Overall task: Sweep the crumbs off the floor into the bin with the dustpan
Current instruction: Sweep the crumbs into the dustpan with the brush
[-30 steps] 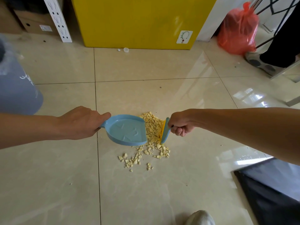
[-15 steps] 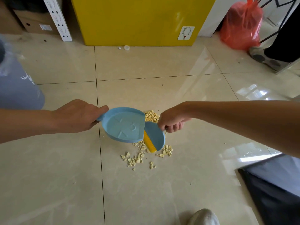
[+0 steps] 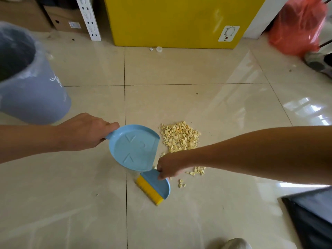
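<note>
My left hand grips the handle of a light blue dustpan, held low over the floor with its flat edge facing right; the pan holds nothing. Pale yellow crumbs lie in a heap just right of that edge, and a few more crumbs are scattered nearer me. My right hand holds a small blue brush with yellow bristles, below the dustpan's near corner, bristles pointing down-left. My right forearm hides part of the crumbs. The grey-blue bin, lined with a clear bag, stands at the far left.
A yellow cabinet stands at the back, with a white bottle cap on the floor before it. A red plastic bag sits at the back right beside someone's shoe. A dark mat lies lower right. My shoe tip shows at the bottom.
My right hand has carried the brush from the right of the crumb heap down past the dustpan's near corner. The dustpan has stayed left of the heap.
</note>
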